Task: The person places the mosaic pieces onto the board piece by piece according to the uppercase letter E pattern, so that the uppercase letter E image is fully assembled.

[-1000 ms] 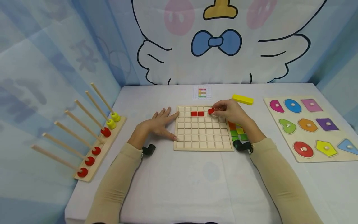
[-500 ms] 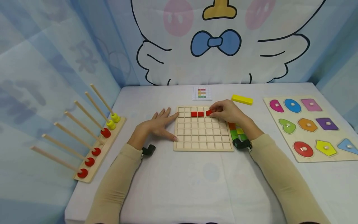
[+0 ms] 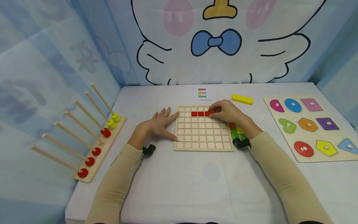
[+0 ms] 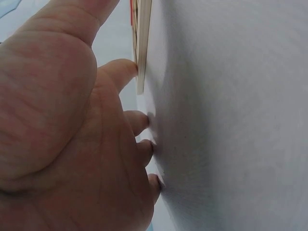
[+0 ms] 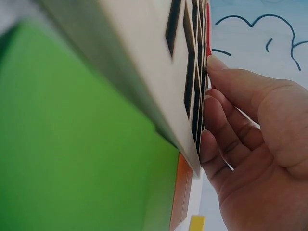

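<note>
Red tile (image 3: 207, 114) juts leftward from the pinching right fingers (image 3: 216, 106); left fingers (image 3: 171, 118) spread.

Soft, even light brightens the white surface (image 3: 179, 186) in the head view. Gray shadow spreads beside the left hand's fingers (image 4: 122, 73) at left wrist; at right wrist, a close green tile (image 5: 72, 139) blurs across the lower left.

We see a left sleeve (image 3: 112, 182) and a right sleeve (image 3: 281, 177) of plain tan cloth, close-fitting and lightly creased. By the cuffs (image 3: 134, 152) sit a black left wrist camera (image 3: 149, 150) and a matching right wrist camera (image 3: 240, 143).
</note>
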